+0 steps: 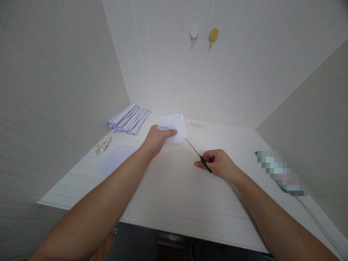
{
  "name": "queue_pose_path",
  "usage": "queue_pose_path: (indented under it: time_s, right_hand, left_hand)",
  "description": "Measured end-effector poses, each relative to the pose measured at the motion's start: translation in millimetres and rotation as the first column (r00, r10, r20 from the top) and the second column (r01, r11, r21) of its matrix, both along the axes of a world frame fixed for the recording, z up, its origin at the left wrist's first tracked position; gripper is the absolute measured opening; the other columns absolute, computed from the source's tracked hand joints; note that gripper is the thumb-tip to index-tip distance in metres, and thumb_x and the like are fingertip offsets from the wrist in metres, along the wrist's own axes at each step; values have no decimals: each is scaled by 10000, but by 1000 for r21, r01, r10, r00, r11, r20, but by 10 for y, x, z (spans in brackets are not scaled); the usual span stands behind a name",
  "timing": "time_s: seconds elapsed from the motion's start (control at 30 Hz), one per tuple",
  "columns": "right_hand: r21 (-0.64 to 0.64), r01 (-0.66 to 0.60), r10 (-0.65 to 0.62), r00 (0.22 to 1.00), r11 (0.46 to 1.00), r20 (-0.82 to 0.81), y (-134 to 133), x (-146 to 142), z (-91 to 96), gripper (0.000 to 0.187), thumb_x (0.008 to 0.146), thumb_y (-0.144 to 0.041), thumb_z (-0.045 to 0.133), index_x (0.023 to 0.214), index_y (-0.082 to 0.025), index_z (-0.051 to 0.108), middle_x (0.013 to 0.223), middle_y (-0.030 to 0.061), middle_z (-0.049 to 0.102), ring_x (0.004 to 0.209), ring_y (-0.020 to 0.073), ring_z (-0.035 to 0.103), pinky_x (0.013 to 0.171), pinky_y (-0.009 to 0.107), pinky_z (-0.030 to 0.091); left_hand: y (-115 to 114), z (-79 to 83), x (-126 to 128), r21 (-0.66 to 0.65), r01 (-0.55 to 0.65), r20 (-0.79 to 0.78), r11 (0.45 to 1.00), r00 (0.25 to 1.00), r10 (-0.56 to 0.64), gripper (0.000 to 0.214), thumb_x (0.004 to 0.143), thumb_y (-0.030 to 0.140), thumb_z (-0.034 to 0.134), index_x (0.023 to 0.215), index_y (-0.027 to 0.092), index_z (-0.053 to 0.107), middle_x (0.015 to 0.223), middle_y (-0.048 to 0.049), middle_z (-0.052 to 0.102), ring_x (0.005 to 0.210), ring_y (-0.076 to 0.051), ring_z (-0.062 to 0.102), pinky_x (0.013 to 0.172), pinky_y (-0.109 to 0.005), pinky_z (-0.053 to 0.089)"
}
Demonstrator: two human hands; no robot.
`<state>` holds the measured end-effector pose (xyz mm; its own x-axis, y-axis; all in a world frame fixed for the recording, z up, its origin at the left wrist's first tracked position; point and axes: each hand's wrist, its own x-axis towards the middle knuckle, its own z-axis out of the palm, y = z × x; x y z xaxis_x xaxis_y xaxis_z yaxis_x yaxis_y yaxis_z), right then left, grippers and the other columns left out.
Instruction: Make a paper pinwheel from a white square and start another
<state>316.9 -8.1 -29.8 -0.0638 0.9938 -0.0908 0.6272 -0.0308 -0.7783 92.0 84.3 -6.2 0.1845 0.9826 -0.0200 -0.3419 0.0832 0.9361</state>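
My left hand point(160, 137) pinches a white sheet of paper point(181, 127) between thumb and fingers, holding it over the middle of the table. A small curled or cut bit shows along the paper's far edge. In my right hand point(219, 163) is a pair of scissors point(202, 159) with black handles. Its thin blades point up and left, and their tips come close to the paper's lower right corner; whether they touch it I cannot tell. The blades look closed or nearly so. My right fingers are partly hidden behind the handle.
Rolled or folded paper strips point(129, 119) lie stacked at the back left. Nearer are a small pile of white-and-gold pieces point(102, 146) and a flat paper sheet point(116, 159). A blurred-out object point(281, 175) with a cable lies right. White panels enclose the table point(174, 203).
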Motion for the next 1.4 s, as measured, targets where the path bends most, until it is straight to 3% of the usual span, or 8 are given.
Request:
queue_pose_path:
  time_s: [0.97, 1.23, 1.33, 1.4]
  right_hand:
    - [25, -11, 11, 1000, 1000, 3, 36, 34, -56, 567, 687, -602, 783, 534, -219, 394, 531, -74, 311, 513, 96, 274, 457, 263, 192]
    - [66, 173, -169, 984, 983, -61, 48, 30, -35, 517, 659, -625, 798, 559, -194, 531, 520, -49, 420, 490, 90, 319, 439, 256, 214]
    - [129, 270, -239, 948, 954, -211, 51, -9, 45, 495, 635, -643, 805, 646, -168, 663, 555, -11, 524, 515, 110, 399, 455, 260, 288]
    - [150, 305, -248, 918, 941, -308, 47, -31, 113, 501, 618, -643, 815, 703, -160, 715, 580, 14, 589, 532, 126, 461, 477, 268, 345]
  left_hand:
    - [16, -17, -7, -3, -20, -12, 1000, 1000, 20, 429, 504, 211, 840, 910, 109, 746, 1031, -148, 776, 924, -286, 735, 784, -379, 568]
    - [12, -29, -5, 42, -24, -60, 999, 998, 27, 395, 519, 230, 844, 881, 109, 742, 1013, -149, 779, 870, -268, 725, 800, -383, 565]
    - [-11, -49, 3, 99, 65, -195, 993, 980, -44, 336, 540, 222, 841, 850, 126, 754, 901, -108, 784, 758, -221, 698, 745, -341, 544]
    - [-39, -67, 11, 111, 180, -343, 977, 930, -132, 269, 566, 235, 836, 800, 134, 754, 812, -85, 768, 674, -197, 663, 658, -311, 511]
